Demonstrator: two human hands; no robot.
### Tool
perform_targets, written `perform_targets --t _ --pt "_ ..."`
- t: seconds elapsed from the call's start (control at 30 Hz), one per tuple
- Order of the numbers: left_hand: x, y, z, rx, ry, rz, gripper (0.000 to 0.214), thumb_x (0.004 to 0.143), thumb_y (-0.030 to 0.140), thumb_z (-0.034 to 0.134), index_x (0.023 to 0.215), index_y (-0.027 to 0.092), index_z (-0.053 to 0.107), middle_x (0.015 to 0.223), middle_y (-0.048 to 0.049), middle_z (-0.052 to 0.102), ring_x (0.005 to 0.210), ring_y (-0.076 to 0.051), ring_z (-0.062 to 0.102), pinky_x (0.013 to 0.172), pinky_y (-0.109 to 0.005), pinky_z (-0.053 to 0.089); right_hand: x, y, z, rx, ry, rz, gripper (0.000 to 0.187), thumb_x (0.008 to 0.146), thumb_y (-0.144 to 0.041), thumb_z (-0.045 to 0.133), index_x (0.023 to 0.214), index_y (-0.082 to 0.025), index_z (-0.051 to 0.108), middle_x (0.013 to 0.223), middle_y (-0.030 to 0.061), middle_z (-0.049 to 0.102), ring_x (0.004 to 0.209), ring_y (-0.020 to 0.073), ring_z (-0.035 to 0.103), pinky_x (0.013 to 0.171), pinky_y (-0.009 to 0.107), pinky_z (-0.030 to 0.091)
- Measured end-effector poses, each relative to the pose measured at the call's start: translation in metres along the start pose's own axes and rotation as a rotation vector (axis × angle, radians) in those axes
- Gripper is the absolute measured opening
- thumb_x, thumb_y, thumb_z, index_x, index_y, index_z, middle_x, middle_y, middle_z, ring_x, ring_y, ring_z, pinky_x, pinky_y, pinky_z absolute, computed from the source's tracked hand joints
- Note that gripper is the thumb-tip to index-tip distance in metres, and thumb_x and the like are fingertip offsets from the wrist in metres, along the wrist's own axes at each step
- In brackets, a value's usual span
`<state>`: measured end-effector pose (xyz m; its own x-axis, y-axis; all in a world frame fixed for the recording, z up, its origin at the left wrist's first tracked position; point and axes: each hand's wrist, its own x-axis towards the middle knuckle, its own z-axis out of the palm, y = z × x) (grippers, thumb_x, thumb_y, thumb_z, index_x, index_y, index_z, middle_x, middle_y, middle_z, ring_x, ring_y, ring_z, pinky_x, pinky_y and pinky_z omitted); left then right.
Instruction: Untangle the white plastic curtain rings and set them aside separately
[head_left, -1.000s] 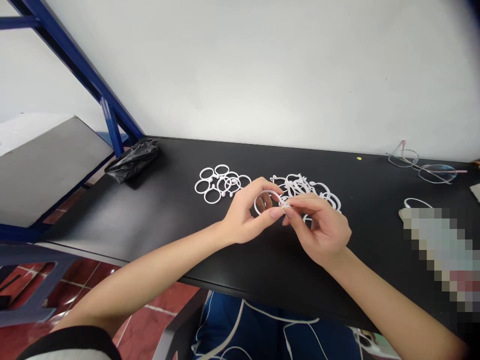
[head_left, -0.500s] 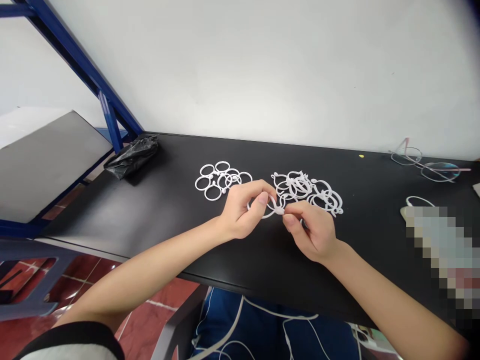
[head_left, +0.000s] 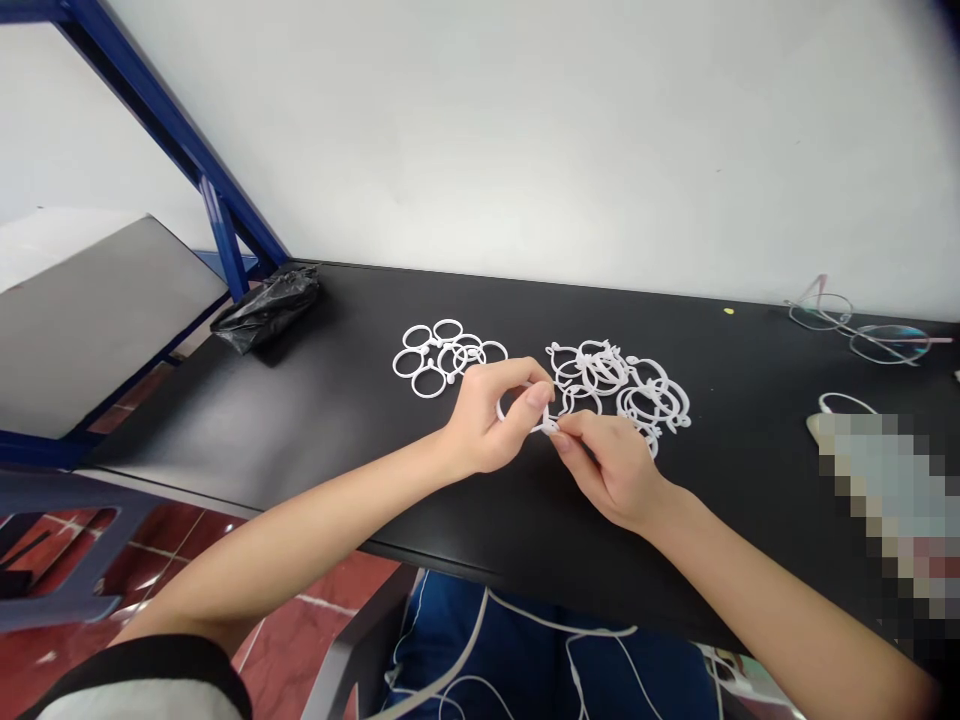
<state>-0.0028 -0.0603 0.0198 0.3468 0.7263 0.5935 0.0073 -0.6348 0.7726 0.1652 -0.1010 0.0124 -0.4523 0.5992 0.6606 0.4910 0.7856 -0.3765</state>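
Observation:
Between my two hands is a white plastic ring with a small knob-like clasp, held over the front part of the black table. My left hand is closed around the ring, thumb against bent fingers, hiding part of it. Thumb and forefinger of my right hand pinch at the clasp from the other side. A tangled pile of similar white rings lies just behind my right hand. Further left, a looser group of closed white rings lies flat behind my left hand.
The black table meets a white wall. A crumpled black plastic bag lies at its left end beside a blue metal frame. To the right are eyeglasses and a blurred-out phone-like object. White cables hang over my lap.
My right hand has shifted slightly left, closer to my left hand, its fingertips now on the clasp. The ring's clasp has moved a little left and more rings show behind my right hand.

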Motion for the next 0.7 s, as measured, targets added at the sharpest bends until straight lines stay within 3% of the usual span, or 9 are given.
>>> perform_targets --t 0.2,0.43,0.57,0.7 --pt "-0.0002 -0.0025 0.0006 0.02 0.025 -0.036 0.051 0.1 0.044 0.032 0.066 0.014 0.056 0.057 0.0003 0.052 0.051 -0.009 0.046 0.051 -0.023 0.036 -0.0014 -0.0008 0.0025 -0.031 0.04 0.025 0.018 0.099 -0.02 0.046 0.082 -0.021 0.05 0.054 -0.006 0.05 0.044 0.0081 0.045 0.046 0.02 0.038" --pt "0.0001 -0.003 -0.0004 0.098 0.077 0.124 0.043 0.099 0.036 0.033 0.069 0.015 0.056 0.055 0.001 0.05 0.049 -0.009 0.043 0.05 -0.023 0.035 0.0009 -0.0037 0.003 -0.035 0.077 0.001 0.018 0.096 -0.016 0.049 0.08 -0.02 0.053 0.054 -0.0054 0.052 0.043 0.0082 0.045 0.046 0.021 0.037" --pt "-0.0008 -0.004 -0.0015 0.131 0.082 0.262 0.04 0.098 0.034 0.033 0.071 0.015 0.056 0.054 0.0014 0.048 0.046 -0.009 0.039 0.048 -0.023 0.033 0.0013 -0.0048 0.0019 -0.017 0.03 -0.058 0.016 0.096 -0.014 0.048 0.081 -0.02 0.052 0.057 -0.0043 0.054 0.044 0.0091 0.045 0.046 0.022 0.037" --pt "-0.0028 -0.0037 -0.0012 0.113 0.088 0.254 0.042 0.098 0.034 0.031 0.069 0.016 0.055 0.055 0.0005 0.05 0.047 -0.009 0.043 0.047 -0.023 0.035 0.0011 -0.0058 0.0021 -0.011 -0.001 -0.085 0.018 0.096 -0.013 0.046 0.08 -0.02 0.049 0.056 -0.0041 0.051 0.045 0.0099 0.041 0.047 0.023 0.035"
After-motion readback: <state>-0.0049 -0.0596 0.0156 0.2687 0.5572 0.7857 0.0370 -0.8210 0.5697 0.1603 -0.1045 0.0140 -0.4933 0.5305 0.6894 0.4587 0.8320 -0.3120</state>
